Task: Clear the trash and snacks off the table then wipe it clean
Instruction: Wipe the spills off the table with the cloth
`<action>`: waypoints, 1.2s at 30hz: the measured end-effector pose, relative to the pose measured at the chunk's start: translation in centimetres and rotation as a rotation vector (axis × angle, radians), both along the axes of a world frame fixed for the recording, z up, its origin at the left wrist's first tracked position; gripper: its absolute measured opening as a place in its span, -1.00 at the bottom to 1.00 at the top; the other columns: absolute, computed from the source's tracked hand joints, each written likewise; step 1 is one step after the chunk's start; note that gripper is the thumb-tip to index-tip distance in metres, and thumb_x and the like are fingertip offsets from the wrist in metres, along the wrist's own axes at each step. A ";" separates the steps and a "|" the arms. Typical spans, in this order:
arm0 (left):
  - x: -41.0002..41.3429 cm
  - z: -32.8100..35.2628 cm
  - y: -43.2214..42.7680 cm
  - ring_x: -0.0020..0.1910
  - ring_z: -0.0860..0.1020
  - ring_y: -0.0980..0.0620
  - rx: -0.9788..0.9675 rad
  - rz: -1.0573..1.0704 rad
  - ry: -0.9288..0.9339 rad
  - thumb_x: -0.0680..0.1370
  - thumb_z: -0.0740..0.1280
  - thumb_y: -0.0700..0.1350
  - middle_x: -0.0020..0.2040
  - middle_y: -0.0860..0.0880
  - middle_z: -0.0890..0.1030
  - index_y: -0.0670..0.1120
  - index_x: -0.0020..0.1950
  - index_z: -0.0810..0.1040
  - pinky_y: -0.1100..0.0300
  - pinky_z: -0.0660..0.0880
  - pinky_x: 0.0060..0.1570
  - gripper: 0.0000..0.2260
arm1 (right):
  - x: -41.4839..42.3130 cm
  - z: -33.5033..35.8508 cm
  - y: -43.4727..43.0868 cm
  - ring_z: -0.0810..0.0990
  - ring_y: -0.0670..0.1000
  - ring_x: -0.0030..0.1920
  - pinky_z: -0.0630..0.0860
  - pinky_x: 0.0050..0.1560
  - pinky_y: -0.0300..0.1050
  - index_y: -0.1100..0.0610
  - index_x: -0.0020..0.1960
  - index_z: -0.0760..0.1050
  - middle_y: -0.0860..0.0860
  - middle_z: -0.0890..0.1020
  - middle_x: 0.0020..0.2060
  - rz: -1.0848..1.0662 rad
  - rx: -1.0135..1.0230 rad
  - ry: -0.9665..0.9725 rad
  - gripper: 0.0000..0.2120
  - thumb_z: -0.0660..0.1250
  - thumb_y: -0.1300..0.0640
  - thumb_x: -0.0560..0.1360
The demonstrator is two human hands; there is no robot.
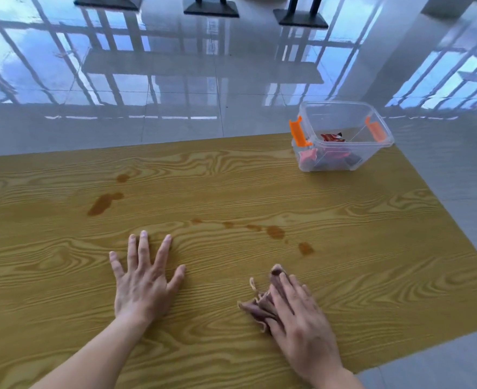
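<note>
The yellow wood-grain table [231, 186] carries brown spill stains: a larger one at the left [104, 203] and a trail of smaller ones right of centre [276, 232]. My right hand [302, 310] lies flat on a crumpled brownish-pink cloth [255, 304], pressing it to the table near the front right. My left hand [144, 279] rests flat on the bare wood, fingers spread, holding nothing. A clear plastic bin [341, 136] with orange latches stands at the far right corner, with red and pink snack wrappers [331, 137] inside.
The table's right edge runs diagonally beside the bin and close to my right wrist. Beyond the far edge lies glossy tiled floor [175, 80] with black furniture bases [210, 8] at the top.
</note>
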State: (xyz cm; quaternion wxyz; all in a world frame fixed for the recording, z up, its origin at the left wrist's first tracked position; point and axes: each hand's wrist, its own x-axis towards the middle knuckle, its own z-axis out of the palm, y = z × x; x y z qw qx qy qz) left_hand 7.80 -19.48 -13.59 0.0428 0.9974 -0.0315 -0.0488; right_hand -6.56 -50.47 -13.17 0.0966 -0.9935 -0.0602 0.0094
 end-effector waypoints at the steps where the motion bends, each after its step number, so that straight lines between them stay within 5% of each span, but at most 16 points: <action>1: 0.0 0.0 0.0 0.57 -0.19 -0.11 -0.001 0.003 -0.001 0.47 -0.15 0.44 0.60 -0.13 -0.03 0.21 0.57 -0.04 -0.33 -0.19 0.44 -0.31 | -0.1 0.1 -1.6 0.08 0.11 0.58 0.14 0.54 0.12 0.11 0.59 0.10 0.09 0.09 0.60 0.023 -0.007 0.004 -0.40 0.10 -0.12 0.63; 7: 0.0 -0.2 -0.1 0.57 -0.15 -0.12 -0.003 0.005 -0.021 0.48 -0.11 0.43 0.60 -0.14 0.00 0.22 0.56 -0.03 -0.31 -0.19 0.45 -0.33 | 7.5 2.0 -7.4 0.13 0.20 0.56 0.11 0.52 0.16 0.14 0.57 0.17 0.19 0.17 0.56 -0.673 -0.017 0.056 -0.41 0.10 -0.11 0.63; 14: -0.2 -0.2 0.1 0.57 -0.17 -0.09 0.009 0.015 -0.024 0.48 -0.13 0.43 0.60 -0.12 -0.02 0.23 0.56 -0.05 -0.29 -0.17 0.46 -0.33 | -0.1 0.2 -2.4 0.12 0.10 0.58 0.16 0.52 0.10 0.10 0.55 0.24 0.05 0.16 0.58 0.082 -0.003 0.013 -0.43 0.12 -0.14 0.62; 20: -0.1 -0.4 0.0 0.57 -0.18 -0.07 -0.002 0.018 -0.034 0.48 -0.12 0.43 0.60 -0.11 -0.02 0.25 0.55 -0.04 -0.28 -0.18 0.47 -0.34 | 10.9 2.5 -7.3 0.03 0.13 0.59 0.02 0.56 0.12 0.05 0.60 0.08 0.10 0.09 0.59 -0.588 -0.026 0.112 -0.40 -0.01 -0.19 0.63; 26: -0.3 0.0 0.0 0.57 -0.18 -0.08 -0.003 0.016 -0.022 0.48 -0.14 0.43 0.60 -0.11 -0.03 0.24 0.56 -0.05 -0.28 -0.17 0.47 -0.33 | 1.7 0.3 -0.9 0.05 0.08 0.59 0.09 0.54 0.10 0.00 0.58 0.14 0.03 0.08 0.60 0.059 -0.010 0.047 -0.41 0.10 -0.15 0.61; 28: -0.3 0.0 -0.1 0.57 -0.16 -0.08 -0.013 0.015 -0.022 0.48 -0.12 0.43 0.60 -0.11 -0.02 0.24 0.56 -0.03 -0.28 -0.18 0.47 -0.33 | 3.3 0.0 -4.0 0.09 0.08 0.58 0.14 0.53 0.12 0.06 0.56 0.20 0.06 0.13 0.59 -0.016 -0.038 0.042 -0.42 0.06 -0.16 0.61; 32: -0.3 0.1 -0.1 0.57 -0.16 -0.07 -0.017 0.011 -0.029 0.48 -0.11 0.42 0.60 -0.11 -0.01 0.24 0.56 -0.03 -0.27 -0.19 0.47 -0.34 | 13.7 2.2 -7.1 0.00 0.13 0.59 0.00 0.56 0.13 0.07 0.60 0.07 0.11 0.05 0.60 -0.549 -0.007 0.127 -0.39 -0.01 -0.18 0.63; 36: -0.3 0.1 0.0 0.57 -0.16 -0.07 -0.016 0.011 -0.027 0.48 -0.11 0.42 0.60 -0.11 -0.02 0.24 0.56 -0.03 -0.27 -0.18 0.47 -0.34 | 12.3 1.3 -2.6 -0.04 0.11 0.60 -0.05 0.57 0.08 0.06 0.61 0.00 0.09 0.02 0.60 -0.313 -0.045 0.072 -0.37 -0.02 -0.20 0.64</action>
